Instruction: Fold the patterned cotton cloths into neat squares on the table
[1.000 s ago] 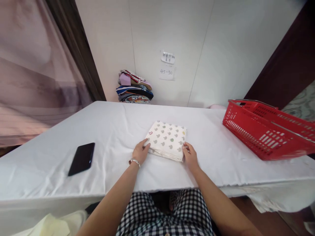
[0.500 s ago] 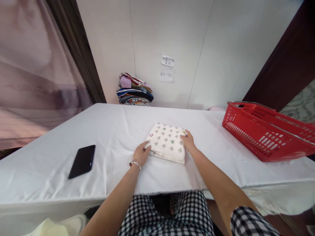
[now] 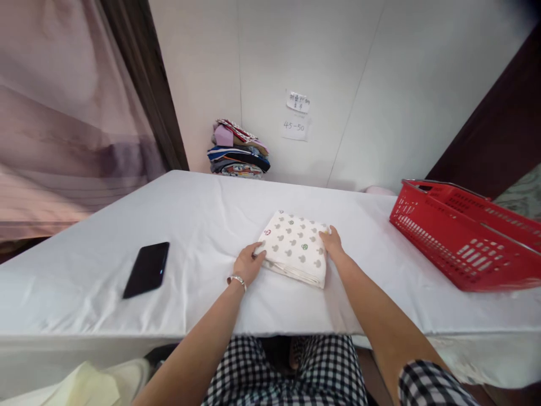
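A folded white cloth [image 3: 296, 245] printed with small grey trees and a few coloured motifs lies flat on the white-covered table [image 3: 203, 225]. My left hand [image 3: 250, 263], with a silver bracelet at the wrist, grips its left edge, thumb on top and fingers partly hidden. On the opposite side, my right hand [image 3: 332, 241] holds the right edge near the far corner. Several layers show along the fold nearest me.
To the left lies a black phone [image 3: 146, 270]. A red plastic basket [image 3: 469, 237] stands at the right. Behind the table's far edge rises a stack of folded clothes [image 3: 239, 152] against the wall, beside paper notes [image 3: 296, 128].
The camera view has turned slightly, so everything sits a little differently in the picture. Both hands keep their places on the cloth, which looks the same.
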A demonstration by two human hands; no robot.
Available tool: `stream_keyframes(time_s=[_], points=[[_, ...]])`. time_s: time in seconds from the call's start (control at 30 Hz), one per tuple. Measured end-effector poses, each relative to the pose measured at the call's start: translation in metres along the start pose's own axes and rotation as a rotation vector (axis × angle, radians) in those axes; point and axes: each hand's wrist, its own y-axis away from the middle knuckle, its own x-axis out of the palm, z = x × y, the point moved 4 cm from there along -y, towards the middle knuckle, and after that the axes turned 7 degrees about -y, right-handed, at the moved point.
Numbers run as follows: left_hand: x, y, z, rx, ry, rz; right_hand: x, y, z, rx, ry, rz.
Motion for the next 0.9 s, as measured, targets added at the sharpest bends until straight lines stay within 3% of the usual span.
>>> stream_keyframes(time_s=[0.27,0.47,0.6,0.77,0.9], points=[[0.001,0.004,-0.002,-0.028,0.033,0.000,-0.005,0.012,0.013,0.157,0.306,0.151],[-0.002,0.006,-0.004,-0.094,0.069,-0.015,-0.013,0.011,0.010,0.195,0.354,0.205],[0.000,0.007,-0.007,-0.034,0.019,-0.004,-0.009,0.014,0.002,0.226,0.275,0.216],[0.003,0.013,-0.012,0.011,0.090,0.030,0.004,0.001,-0.001,0.093,0.098,0.144],[0.008,0.019,-0.019,0.112,0.179,0.178,0.012,-0.026,0.003,-0.032,0.300,0.243]])
